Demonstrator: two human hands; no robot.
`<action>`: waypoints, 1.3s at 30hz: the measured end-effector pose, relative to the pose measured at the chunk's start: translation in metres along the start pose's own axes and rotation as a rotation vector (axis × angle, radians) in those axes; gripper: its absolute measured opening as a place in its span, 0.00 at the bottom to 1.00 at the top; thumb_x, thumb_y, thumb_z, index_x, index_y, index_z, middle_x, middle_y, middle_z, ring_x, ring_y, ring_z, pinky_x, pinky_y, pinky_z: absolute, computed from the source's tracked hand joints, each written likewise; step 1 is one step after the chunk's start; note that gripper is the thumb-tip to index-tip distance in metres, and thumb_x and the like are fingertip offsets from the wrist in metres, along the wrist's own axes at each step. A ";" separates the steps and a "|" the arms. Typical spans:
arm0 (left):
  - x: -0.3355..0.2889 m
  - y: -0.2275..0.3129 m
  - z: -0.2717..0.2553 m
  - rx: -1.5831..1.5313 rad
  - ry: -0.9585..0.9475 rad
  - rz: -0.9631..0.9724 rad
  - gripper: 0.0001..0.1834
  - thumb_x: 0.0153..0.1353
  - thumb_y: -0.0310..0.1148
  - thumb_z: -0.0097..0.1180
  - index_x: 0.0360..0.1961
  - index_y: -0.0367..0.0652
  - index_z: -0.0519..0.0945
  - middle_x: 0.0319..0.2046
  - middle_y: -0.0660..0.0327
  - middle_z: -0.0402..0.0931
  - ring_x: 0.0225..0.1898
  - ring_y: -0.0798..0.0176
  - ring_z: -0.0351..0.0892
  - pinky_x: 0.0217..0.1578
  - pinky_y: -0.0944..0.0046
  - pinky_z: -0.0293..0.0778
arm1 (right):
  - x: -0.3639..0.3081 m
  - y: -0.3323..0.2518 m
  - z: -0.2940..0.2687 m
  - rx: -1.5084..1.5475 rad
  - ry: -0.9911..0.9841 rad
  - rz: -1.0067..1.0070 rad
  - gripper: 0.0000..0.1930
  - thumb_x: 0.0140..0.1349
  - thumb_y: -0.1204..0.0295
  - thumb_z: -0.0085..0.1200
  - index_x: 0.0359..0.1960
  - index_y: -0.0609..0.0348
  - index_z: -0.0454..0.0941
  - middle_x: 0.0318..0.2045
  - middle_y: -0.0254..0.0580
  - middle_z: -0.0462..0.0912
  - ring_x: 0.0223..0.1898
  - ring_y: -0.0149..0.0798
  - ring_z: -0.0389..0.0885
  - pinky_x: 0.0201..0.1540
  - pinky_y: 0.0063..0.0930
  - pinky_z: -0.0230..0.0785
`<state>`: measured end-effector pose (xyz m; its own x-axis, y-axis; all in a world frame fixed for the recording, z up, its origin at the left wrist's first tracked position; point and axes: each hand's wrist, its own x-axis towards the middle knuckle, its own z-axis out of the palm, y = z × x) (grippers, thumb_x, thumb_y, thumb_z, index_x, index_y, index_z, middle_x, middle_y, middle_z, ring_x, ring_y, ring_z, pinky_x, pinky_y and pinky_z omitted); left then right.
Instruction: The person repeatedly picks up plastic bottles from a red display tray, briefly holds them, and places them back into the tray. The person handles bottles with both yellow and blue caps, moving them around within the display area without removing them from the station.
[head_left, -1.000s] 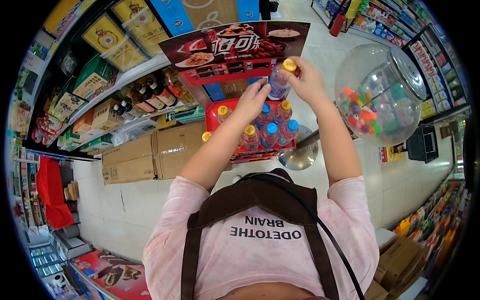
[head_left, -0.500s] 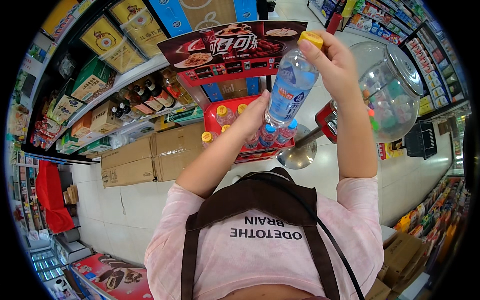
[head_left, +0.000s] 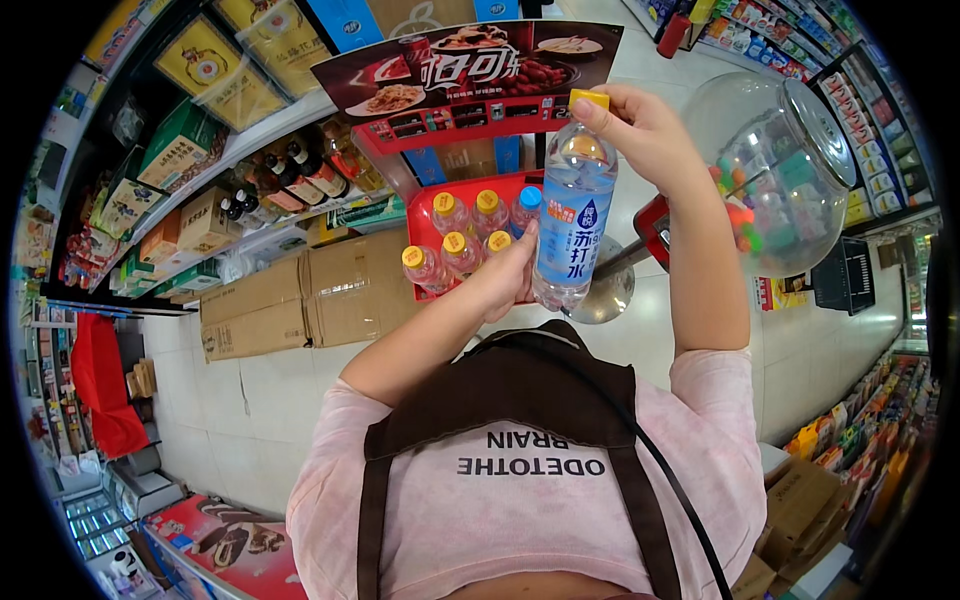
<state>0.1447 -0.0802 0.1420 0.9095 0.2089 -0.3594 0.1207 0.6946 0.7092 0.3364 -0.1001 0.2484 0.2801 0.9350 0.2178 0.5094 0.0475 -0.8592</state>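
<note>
A clear plastic water bottle (head_left: 578,225) with a blue label and a yellow cap is held up, nearly upright, in front of me. My right hand (head_left: 645,130) grips its yellow cap (head_left: 588,101) between thumb and fingers. Against the lower left side of the bottle lies my left hand (head_left: 512,268), its thumb along the edge and its other fingers partly hidden behind. Just left of and beyond it, several bottles with yellow caps (head_left: 455,247) and one with a blue cap (head_left: 528,200) stand in a red display bin (head_left: 424,205).
A dark red printed sign (head_left: 470,80) rises behind the bin. To the right stands a clear globe dispenser (head_left: 765,170) with a metal base (head_left: 608,295). Cardboard boxes (head_left: 340,290) lie left, below shelves with dark bottles (head_left: 310,180). A black basket (head_left: 843,275) sits far right.
The bottle has moved lower and slightly left, turning from tilted to nearly upright with its label toward me. Both hands moved with it, uncovering more of the bottles in the bin.
</note>
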 end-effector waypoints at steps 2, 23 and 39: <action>0.001 -0.007 -0.007 0.016 -0.037 0.001 0.33 0.66 0.57 0.16 0.60 0.48 0.60 0.50 0.56 0.71 0.49 0.58 0.74 0.45 0.58 0.74 | -0.001 0.000 0.002 0.001 -0.019 0.018 0.26 0.56 0.48 0.52 0.34 0.64 0.78 0.25 0.31 0.76 0.29 0.23 0.70 0.32 0.19 0.63; -0.016 -0.014 -0.011 0.093 -0.007 -0.018 0.33 0.66 0.57 0.16 0.60 0.47 0.60 0.50 0.58 0.72 0.46 0.61 0.76 0.38 0.63 0.75 | -0.007 -0.017 0.005 -0.005 -0.158 0.108 0.18 0.58 0.57 0.54 0.36 0.62 0.76 0.28 0.28 0.75 0.32 0.22 0.69 0.35 0.18 0.62; 0.004 0.054 -0.008 0.173 0.202 0.403 0.30 0.66 0.48 0.35 0.65 0.44 0.53 0.63 0.58 0.53 0.59 0.60 0.60 0.58 0.58 0.57 | -0.002 -0.032 0.009 -0.168 0.143 -0.295 0.21 0.53 0.60 0.60 0.43 0.62 0.74 0.25 0.33 0.76 0.25 0.25 0.71 0.28 0.19 0.65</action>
<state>0.1513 -0.0365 0.1744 0.8039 0.5795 -0.1337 -0.1453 0.4094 0.9007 0.3124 -0.1005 0.2718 0.2063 0.8307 0.5171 0.7085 0.2378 -0.6645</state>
